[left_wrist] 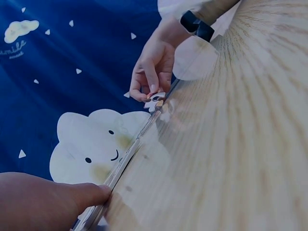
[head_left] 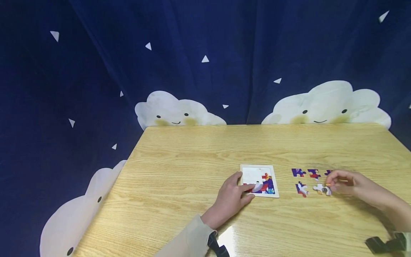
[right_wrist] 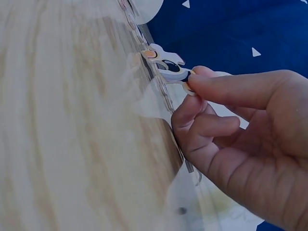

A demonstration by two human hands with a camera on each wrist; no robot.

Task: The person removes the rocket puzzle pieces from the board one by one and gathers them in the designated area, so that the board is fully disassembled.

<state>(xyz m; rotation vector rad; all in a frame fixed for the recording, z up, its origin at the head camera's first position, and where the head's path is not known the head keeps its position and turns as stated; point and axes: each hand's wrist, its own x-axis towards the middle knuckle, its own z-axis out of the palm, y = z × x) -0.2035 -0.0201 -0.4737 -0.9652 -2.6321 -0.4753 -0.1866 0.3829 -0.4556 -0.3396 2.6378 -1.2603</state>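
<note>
My right hand (head_left: 348,184) pinches a white and grey jigsaw piece (head_left: 322,189) between thumb and fingertips. In the right wrist view that same jigsaw piece (right_wrist: 168,65) is tilted up off the table. My left hand (head_left: 232,194) rests at the left edge of a square puzzle tray (head_left: 276,189), its fingers reaching over the lower left part and touching it. Several joined purple, red and blue pieces (head_left: 269,185) fill the tray's lower and right part; its upper left is bare white. In the left wrist view the thumb (left_wrist: 89,195) lies along the tray's edge.
Loose jigsaw pieces (head_left: 298,172) lie right of the tray in two rough rows, one partly hidden by the right hand. The wooden table (head_left: 179,160) ends at a dark blue curtain (head_left: 192,32) with white clouds.
</note>
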